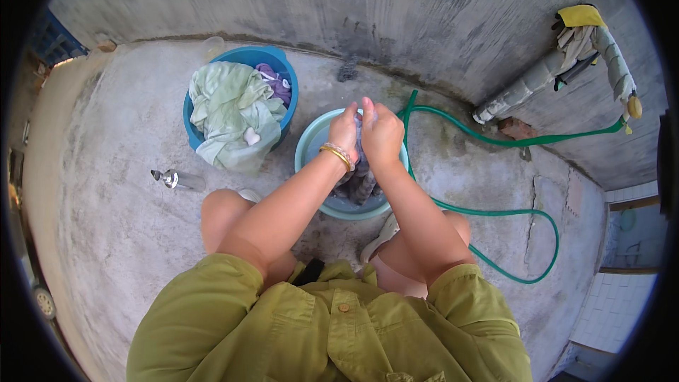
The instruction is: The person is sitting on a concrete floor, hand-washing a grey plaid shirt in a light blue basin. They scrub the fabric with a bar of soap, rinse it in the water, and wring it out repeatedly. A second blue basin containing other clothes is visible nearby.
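Observation:
Both of my hands grip a wet grey cloth above a light-green plastic basin that holds water. My left hand, with bracelets at the wrist, and my right hand are side by side, thumbs up, the cloth between them. Its lower part hangs into the basin; what the fingers do beneath is hidden. To the left stands a blue plastic tub with a pale green cloth, a purple cloth and a small white piece, perhaps soap, lying on the green cloth.
A clear bottle lies on the concrete floor at left. A green hose runs behind the basin and loops at right, up to a wrapped pipe with gloves on it. A brick piece lies by the concrete wall.

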`<control>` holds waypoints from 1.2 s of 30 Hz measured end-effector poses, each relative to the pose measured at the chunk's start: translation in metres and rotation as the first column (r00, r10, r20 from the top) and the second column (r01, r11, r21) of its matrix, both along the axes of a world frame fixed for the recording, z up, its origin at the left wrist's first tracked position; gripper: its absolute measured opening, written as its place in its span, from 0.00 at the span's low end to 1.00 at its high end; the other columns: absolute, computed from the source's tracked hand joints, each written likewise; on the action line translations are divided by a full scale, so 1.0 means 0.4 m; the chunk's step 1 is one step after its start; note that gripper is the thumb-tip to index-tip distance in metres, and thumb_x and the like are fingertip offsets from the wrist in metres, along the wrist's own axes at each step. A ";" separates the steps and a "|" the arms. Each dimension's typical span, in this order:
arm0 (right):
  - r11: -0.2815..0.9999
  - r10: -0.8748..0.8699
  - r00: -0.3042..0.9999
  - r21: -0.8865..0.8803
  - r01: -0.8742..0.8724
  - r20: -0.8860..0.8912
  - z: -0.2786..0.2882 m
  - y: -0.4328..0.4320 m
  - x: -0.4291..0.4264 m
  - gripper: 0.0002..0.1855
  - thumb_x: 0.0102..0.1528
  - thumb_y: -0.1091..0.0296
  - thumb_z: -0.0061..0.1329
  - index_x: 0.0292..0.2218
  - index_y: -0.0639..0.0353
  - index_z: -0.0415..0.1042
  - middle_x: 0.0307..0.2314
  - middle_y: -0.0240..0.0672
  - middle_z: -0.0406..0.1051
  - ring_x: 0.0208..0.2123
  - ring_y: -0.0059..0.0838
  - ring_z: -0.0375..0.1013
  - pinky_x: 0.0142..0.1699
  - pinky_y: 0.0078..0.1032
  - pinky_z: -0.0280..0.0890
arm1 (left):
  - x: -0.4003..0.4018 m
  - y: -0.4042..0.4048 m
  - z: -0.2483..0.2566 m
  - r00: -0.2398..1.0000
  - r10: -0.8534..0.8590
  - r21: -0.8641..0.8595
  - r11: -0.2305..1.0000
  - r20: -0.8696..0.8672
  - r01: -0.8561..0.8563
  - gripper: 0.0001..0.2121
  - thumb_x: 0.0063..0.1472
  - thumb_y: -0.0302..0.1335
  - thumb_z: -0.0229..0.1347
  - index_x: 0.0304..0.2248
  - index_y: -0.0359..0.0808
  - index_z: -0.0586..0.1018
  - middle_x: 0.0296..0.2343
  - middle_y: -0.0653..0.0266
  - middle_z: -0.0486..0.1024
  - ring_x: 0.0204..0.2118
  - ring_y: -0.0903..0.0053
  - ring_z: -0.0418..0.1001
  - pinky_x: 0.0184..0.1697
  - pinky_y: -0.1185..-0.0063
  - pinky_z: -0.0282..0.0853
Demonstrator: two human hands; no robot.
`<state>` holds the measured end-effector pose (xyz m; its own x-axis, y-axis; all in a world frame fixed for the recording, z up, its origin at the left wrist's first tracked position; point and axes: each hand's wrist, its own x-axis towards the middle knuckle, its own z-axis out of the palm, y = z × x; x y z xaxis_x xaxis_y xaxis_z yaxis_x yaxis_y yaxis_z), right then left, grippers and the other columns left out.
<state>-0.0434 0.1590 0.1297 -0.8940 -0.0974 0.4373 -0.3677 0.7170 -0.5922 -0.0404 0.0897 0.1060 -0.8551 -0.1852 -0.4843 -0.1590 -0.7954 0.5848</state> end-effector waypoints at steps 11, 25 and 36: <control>0.992 0.057 0.986 -0.117 -0.038 0.158 0.008 0.010 -0.012 0.20 0.44 0.51 0.49 0.21 0.63 0.70 0.16 0.47 0.67 0.20 0.45 0.68 0.25 0.32 0.61 | 0.015 -0.032 0.051 0.998 -0.062 -0.240 0.969 0.004 0.061 0.15 0.54 0.38 0.48 0.21 0.31 0.71 0.19 0.67 0.67 0.21 0.83 0.63 0.23 0.81 0.59; 0.881 0.471 0.808 -0.234 -0.410 0.355 0.054 0.149 -0.054 0.11 0.40 0.68 0.45 0.25 0.67 0.67 0.16 0.44 0.65 0.20 0.37 0.66 0.28 0.27 0.61 | 0.030 -0.165 0.052 0.810 -0.581 -0.753 0.569 -0.083 0.331 0.12 0.46 0.33 0.59 0.24 0.31 0.73 0.21 0.72 0.69 0.24 0.89 0.64 0.28 0.87 0.60; 0.506 0.404 0.877 -0.862 0.023 0.261 0.021 0.151 -0.066 0.07 0.45 0.76 0.33 0.26 0.61 0.63 0.19 0.24 0.59 0.21 0.11 0.53 0.25 0.12 0.49 | 0.022 -0.140 0.007 0.853 -0.357 -0.295 0.921 -0.381 0.253 0.15 0.56 0.31 0.47 0.41 0.34 0.65 0.34 0.66 0.67 0.37 0.82 0.65 0.39 0.81 0.63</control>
<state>-0.0700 0.2193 0.1380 -0.9961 -0.0776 0.0411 -0.0216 -0.2368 -0.9713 -0.0315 0.0338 0.1089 -0.9973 0.0592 -0.0440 -0.0704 -0.5854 0.8077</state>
